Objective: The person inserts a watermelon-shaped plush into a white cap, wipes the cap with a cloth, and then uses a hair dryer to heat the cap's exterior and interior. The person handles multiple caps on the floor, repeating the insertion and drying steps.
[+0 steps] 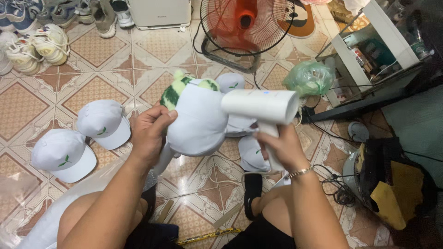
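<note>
A patterned tan tiled floor (138, 69) is seen, with an orange wire-guarded floor fan (247, 23) standing at the far side. Two finished pale blue caps with small green leaf marks (80, 140) lie on the tiles, well apart from the work. A pale blue cap stretched over a rounded green-striped form (198, 117) is held up at the centre, gripped from the side by the left hand (150, 133), whose fingers are closed on its fabric. A white handheld garment steamer (263, 108) is clasped by the right hand (281, 147), its nozzle touching the crown. Steaming of the crown appears to be under way; next, the cap would probably need turning to expose an untreated panel.
</note>
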